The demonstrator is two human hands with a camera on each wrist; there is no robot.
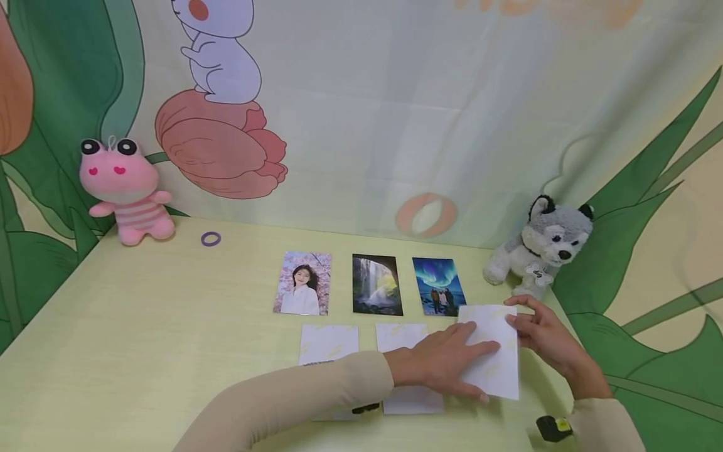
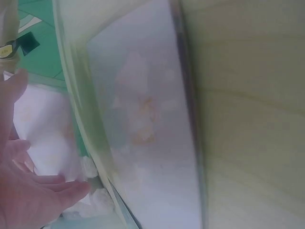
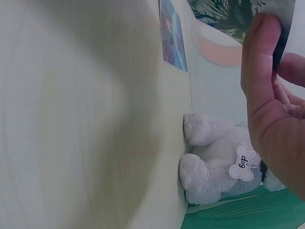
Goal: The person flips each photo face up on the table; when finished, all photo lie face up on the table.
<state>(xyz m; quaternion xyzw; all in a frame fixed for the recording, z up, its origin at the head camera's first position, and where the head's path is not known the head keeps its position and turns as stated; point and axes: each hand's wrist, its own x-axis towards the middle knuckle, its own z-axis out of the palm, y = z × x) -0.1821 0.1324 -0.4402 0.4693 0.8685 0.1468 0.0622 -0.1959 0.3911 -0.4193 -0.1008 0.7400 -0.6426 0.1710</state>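
My right hand point(image 1: 545, 339) pinches the upper right edge of a photo print point(image 1: 501, 376), its white back turned up. A dark green picture shows on the underside of that print point(image 3: 221, 16) in the right wrist view. My left hand point(image 1: 443, 361) lies with spread fingers across the white back. Two more prints lie white side up on the table, a left one point(image 1: 330, 342) and a middle one point(image 1: 398, 336), both partly hidden by my left arm. Behind them are three picture-side-up prints: a portrait with blossoms point(image 1: 302, 289), a waterfall point(image 1: 373, 289) and an aurora scene point(image 1: 437, 276).
A grey and white plush dog point(image 1: 542, 242) sits at the table's back right, close beyond my right hand. At the back left sit a pink plush frog point(image 1: 127, 188) and a purple ring point(image 1: 211, 239). A printed curtain point(image 1: 350, 125) hangs behind the pale table point(image 1: 169, 326).
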